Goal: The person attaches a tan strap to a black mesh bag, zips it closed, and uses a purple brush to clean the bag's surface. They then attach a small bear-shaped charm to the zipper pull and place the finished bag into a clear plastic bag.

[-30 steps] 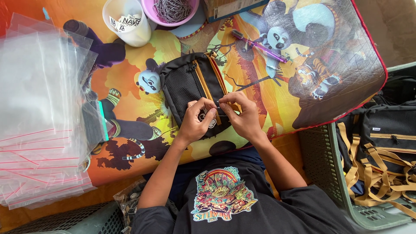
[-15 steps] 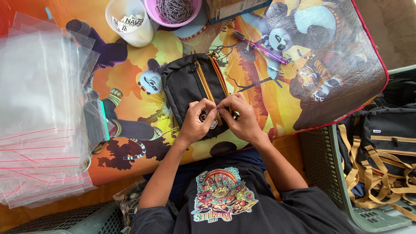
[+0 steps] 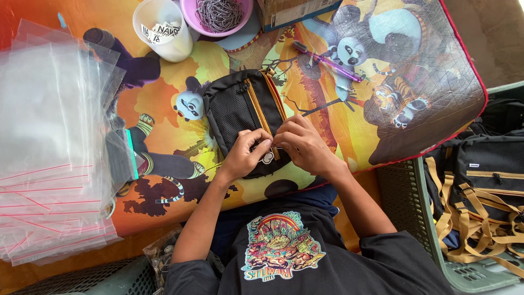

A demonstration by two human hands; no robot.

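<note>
Black mesh-fronted pouch flat on cartoon-printed mat, steadied for close work: left hand and right hand both pinched shut at its tan zipper end.

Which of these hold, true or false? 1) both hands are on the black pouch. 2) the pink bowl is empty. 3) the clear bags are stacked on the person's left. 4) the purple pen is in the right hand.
1) True: the left hand and right hand both work at the black pouch, by its tan zipper.
2) False: the pink bowl holds a heap of metal ball chain.
3) True: the clear bags lie stacked on that side.
4) False: the purple pen lies on the cartoon mat, apart from both hands.
</note>
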